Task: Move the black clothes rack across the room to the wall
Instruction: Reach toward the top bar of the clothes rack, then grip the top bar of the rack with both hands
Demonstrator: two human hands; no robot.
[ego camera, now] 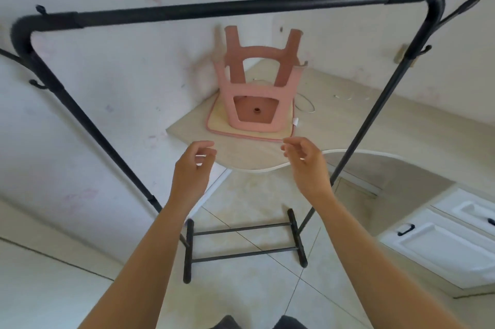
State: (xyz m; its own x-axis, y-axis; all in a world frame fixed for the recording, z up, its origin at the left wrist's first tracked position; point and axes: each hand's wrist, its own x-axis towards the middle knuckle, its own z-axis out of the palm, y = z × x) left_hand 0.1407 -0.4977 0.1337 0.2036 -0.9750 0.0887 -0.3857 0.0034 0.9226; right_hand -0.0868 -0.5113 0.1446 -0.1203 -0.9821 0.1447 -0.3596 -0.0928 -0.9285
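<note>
Two bare forearms are reaching forward and up from the bottom edge. The left hand (193, 168) and right hand (305, 161) are hanging in the air side by side, a gap between them, each with fingers loosely curled and thumb apart; neither is closing on anything, and neither is touching the rack.

Below the hands, on the pale tiled floor (249, 299), the black clothes rack (230, 8) is standing on its base: two short feet joined by two thin crossbars (241, 241). Its two side posts are rising from the feet and spreading wide toward the camera's edges, the left post passing behind the left forearm, the right post running just beside the right wrist. The thick top bar is spanning the upper part of the view above both hands, bending down at rounded corners. Small hooks are sticking out near each corner and part-way down each post.

Beyond the rack, a beige corner counter (375, 127) is filling the angle of two marked white walls. A pink stool (257, 87) is sitting on it upside down, legs up, resting on a flat cushion with pink edging (219, 122). A thin white cord (308, 109) is lying just beside the stool.

At right, white cabinet drawers with black handles (439, 245) are sitting under the counter.
</note>
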